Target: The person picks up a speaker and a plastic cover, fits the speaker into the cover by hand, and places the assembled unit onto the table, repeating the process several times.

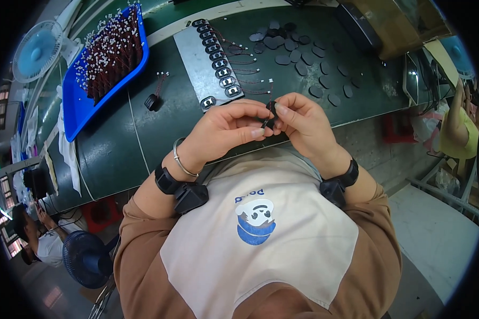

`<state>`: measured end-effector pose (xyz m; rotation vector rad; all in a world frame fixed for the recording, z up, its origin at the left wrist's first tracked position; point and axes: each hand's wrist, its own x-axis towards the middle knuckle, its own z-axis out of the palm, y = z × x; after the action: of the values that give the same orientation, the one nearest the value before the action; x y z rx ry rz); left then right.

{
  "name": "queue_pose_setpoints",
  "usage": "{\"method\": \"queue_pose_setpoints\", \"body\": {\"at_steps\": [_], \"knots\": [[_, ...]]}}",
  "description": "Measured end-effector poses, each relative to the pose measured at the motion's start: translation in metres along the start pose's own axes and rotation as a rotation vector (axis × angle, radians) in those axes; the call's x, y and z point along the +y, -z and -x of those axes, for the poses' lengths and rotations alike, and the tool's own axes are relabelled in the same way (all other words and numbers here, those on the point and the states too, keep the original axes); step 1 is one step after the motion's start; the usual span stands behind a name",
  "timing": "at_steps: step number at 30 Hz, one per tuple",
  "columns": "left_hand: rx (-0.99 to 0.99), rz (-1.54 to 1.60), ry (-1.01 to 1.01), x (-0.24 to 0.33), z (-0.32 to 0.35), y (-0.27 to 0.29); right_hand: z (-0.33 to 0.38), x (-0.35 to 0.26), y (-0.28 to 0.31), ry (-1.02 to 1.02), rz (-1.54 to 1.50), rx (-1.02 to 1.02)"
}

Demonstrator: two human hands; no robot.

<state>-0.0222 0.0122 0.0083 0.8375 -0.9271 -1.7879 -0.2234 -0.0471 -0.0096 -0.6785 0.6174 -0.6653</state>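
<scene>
Close to the table's front edge, my left hand (226,125) and my right hand (306,123) meet, both closed in a pinch. Between their fingertips is a small black wired speaker (271,112), partly hidden by the fingers. Its thin dark red wire runs up to a white plug (270,81). Just beyond my left hand lies a grey plate (191,56), with a row of oval black speakers (219,64) along its right side. Their wires trail off to the right. One more speaker (208,102) sits at the plate's near corner.
At left, a blue tray (74,119) holds many wired parts with white plugs. A black wired piece (152,102) lies between tray and plate. Loose black oval pads (302,68) are scattered at right on the green table (165,143). A cardboard box (404,26) stands far right.
</scene>
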Motion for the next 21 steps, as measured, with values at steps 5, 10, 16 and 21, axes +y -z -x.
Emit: {"method": "queue_pose_setpoints", "body": {"at_steps": [5,10,16,21], "knots": [[0.038,-0.083,0.077,0.004,-0.002,0.007,0.0,-0.014,0.001,0.49,0.849,-0.019],[-0.005,-0.165,0.062,-0.001,-0.005,0.007,0.0,-0.03,-0.006,0.768,1.447,-0.152],[0.006,-0.076,0.179,0.007,-0.01,0.007,0.0,-0.027,0.002,0.737,1.471,-0.16],[-0.009,0.343,0.123,0.007,-0.02,0.021,-0.001,-0.031,-0.003,0.614,0.992,-0.129]]}}
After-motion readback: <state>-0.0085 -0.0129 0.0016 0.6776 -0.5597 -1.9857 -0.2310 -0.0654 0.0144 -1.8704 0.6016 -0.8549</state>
